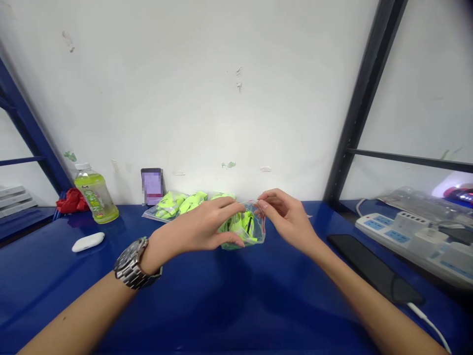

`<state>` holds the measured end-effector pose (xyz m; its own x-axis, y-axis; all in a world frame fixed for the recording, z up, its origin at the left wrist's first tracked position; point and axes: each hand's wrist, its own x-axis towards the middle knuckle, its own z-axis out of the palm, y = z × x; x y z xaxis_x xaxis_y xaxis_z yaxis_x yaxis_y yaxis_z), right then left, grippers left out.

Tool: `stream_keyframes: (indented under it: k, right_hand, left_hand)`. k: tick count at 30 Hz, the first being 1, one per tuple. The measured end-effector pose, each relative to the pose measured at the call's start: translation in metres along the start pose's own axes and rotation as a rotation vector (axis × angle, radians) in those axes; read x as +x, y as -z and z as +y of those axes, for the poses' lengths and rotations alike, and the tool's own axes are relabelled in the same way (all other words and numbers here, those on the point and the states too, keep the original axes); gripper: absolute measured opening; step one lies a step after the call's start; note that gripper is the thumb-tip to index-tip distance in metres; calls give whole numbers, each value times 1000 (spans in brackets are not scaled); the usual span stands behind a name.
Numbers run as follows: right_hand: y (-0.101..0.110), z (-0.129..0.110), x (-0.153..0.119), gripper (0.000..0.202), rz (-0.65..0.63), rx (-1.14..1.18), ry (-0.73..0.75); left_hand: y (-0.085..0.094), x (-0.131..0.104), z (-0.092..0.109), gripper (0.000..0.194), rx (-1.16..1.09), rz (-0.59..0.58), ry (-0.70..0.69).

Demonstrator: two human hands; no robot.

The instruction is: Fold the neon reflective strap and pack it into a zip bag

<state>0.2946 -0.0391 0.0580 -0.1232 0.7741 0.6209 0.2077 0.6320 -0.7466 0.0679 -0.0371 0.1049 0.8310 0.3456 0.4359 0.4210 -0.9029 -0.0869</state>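
Both of my hands hold one small clear zip bag (pixel 254 231) stuffed with neon yellow-green fabric items, just above the blue table (pixel 207 296). My left hand (pixel 201 227), with a metal watch on its wrist, grips the bag's left side. My right hand (pixel 283 214) pinches the bag's top right edge between thumb and fingers. Behind the hands, more clear bags of the same yellow-green items (pixel 177 203) lie against the wall.
A green drink bottle (pixel 95 193) and red cloth (pixel 72 201) stand at the back left, with a white case (pixel 87 241) in front of them. A phone (pixel 152 186) leans on the wall. At right lie a black phone (pixel 373 268) on a cable and power strips (pixel 410 239).
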Motion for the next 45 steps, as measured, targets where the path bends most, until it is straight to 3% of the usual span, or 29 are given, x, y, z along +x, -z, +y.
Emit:
stream_keyframes:
  k: [5,10,12,14,17,21,28,31,34,38,41,45]
  right_hand:
    - [3,-11,14,63,-229,-243,-52]
    - [6,-22,47,55,-526,-200,-79]
    - [5,-25,56,49,-611,-171,-116]
    - [3,-26,62,47,-631,-189,-136]
    - [-5,-26,63,48,-636,-302,-153]
    - [-14,-28,59,44,-686,-426,-104]
    - [-26,-42,38,49,-678,-545,32]
    - [-40,-43,24,44,-541,-728,-29]
    - [-57,-36,14,45,-473,-845,-61]
    - [-70,-28,8,39,-421,-934,-90]
    - [-73,-30,5,26,-415,-988,-147]
    - [-74,-31,2,24,-413,-1026,-192]
  left_hand:
    - [-4,8,-6,50,-14,119,53]
    - [-25,6,-6,51,-54,346,30]
    - [-37,2,-4,66,-106,423,47]
    - [-51,-4,-3,93,-196,486,103]
    - [-66,-14,-5,112,-336,383,234]
    - [-70,-25,-9,127,-359,238,187]
    - [-76,-28,5,91,-314,306,234]
    - [-85,-29,11,86,-281,354,245]
    - [-91,-30,15,84,-191,418,168]
    - [-92,-30,20,56,-98,498,93]
    - [-94,-31,25,42,-56,492,114]
    - [-97,-32,28,40,-48,448,139]
